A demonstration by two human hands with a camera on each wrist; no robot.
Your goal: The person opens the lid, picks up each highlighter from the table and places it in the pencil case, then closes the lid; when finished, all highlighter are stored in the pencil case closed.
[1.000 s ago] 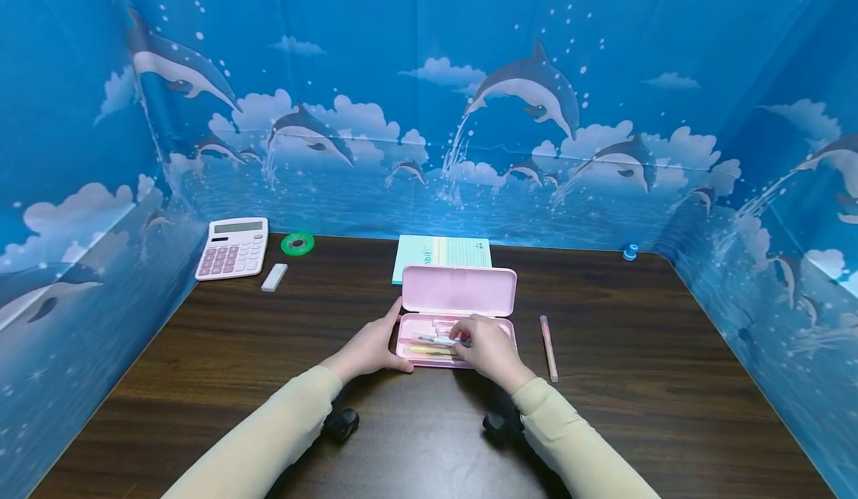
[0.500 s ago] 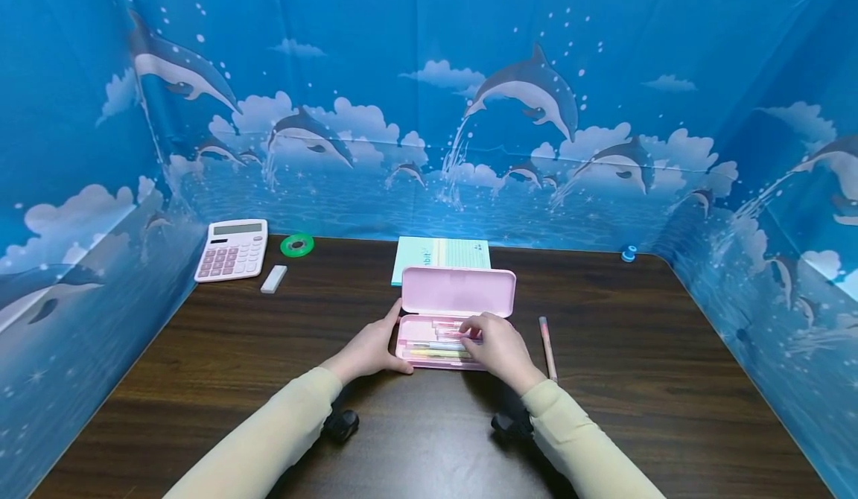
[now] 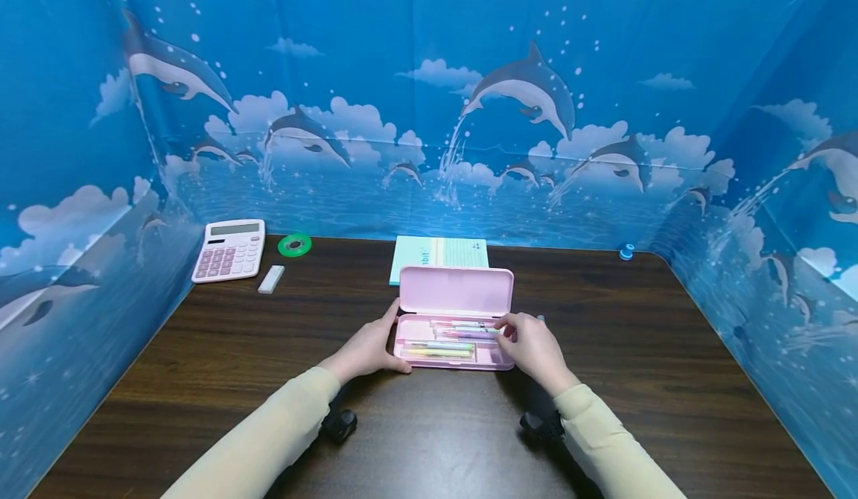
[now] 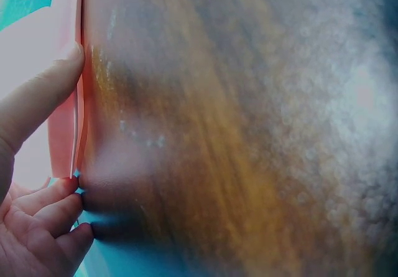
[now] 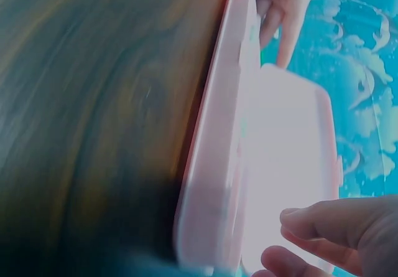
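A pink pencil case (image 3: pixel 492 363) stands with its lid (image 3: pixel 456 291) raised on the dark wooden table. Several pens (image 3: pixel 439 351) lie lengthwise in its tray, some pastel, some pink and white. My left hand (image 3: pixel 365 348) grips the left end of the case, thumb on the front wall and fingers round the side, as the left wrist view also shows. At the right end hovers my right hand (image 3: pixel 532 346), thumb and fingers loosely bent; in the right wrist view nothing shows between the thumb (image 5: pixel 311 220) and fingers. The right hand hides most of a loose pen (image 3: pixel 540 319) beyond it.
A light green notebook (image 3: pixel 439 251) lies behind the raised lid. Toward the back left are a white and pink calculator (image 3: pixel 229 250), a green tape roll (image 3: pixel 295 244) and a white eraser-like block (image 3: pixel 271 279). A small blue object (image 3: pixel 626 252) stands at the back right.
My right hand has let go of a pen in the tray and shifted right, to the right end of the case. My left hand keeps its grip there unchanged.
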